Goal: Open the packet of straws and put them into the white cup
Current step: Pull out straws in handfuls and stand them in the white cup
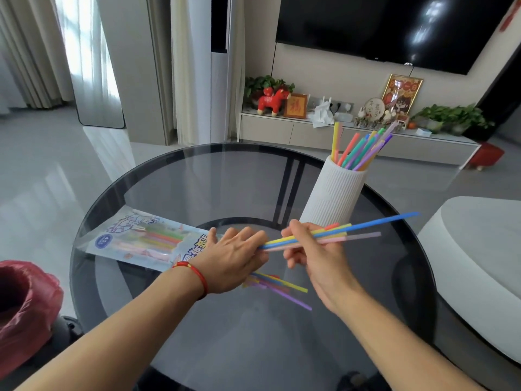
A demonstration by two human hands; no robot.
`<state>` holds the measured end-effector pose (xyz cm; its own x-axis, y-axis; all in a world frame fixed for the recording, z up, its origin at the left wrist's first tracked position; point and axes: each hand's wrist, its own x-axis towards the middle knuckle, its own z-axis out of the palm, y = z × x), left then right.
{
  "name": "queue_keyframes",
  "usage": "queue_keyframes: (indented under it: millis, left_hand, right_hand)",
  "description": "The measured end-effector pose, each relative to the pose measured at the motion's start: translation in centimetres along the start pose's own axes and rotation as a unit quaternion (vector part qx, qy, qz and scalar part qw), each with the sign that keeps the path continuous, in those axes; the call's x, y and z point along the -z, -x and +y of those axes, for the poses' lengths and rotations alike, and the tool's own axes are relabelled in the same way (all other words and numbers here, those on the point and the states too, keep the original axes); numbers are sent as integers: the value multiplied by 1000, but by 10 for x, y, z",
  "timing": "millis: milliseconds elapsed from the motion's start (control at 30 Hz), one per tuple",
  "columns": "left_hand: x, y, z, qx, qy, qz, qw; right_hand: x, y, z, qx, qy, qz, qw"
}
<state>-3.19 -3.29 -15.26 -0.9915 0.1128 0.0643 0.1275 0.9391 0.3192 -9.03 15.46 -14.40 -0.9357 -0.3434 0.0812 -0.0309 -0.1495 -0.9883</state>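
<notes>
A clear printed straw packet (141, 238) lies on the round glass table (197, 176), with several coloured straws still inside. My left hand (231, 258) rests flat on the packet's right end, fingers spread. My right hand (307, 246) grips a bundle of straws (361, 228) in blue, yellow, pink and orange, their ends pointing right. The ribbed white cup (335, 193) stands just behind my right hand and holds several straws (363, 148) fanned upward. The coloured streaks under my left hand (282, 286) look like a reflection in the glass.
A red plastic bag (25, 303) sits at the lower left beside the table. A white rounded seat (479, 266) stands close on the right. A low TV cabinet (310, 131) with ornaments and plants lines the far wall.
</notes>
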Motion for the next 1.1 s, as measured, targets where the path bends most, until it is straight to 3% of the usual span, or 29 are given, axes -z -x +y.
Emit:
queue_keyframes:
  millis: [267,467,600,767,1100]
  left_hand:
    - [0,0,-19,19,37,-60,997]
    - [-2,0,-14,21,13,-56,998]
    - [-2,1,-12,19,8,-60,998]
    - [-4,-2,-15,15,4,-62,998]
    - [-7,-2,-13,17,-9,-67,998]
  right_hand:
    - [58,-3,-49,102,97,184,973]
    - [57,-19,-102,251,363,149,885]
    - [32,-24,-86,240,478,99,839]
    - [25,-19,-47,209,454,76,863]
    - [30,-20,-43,122,363,85,920]
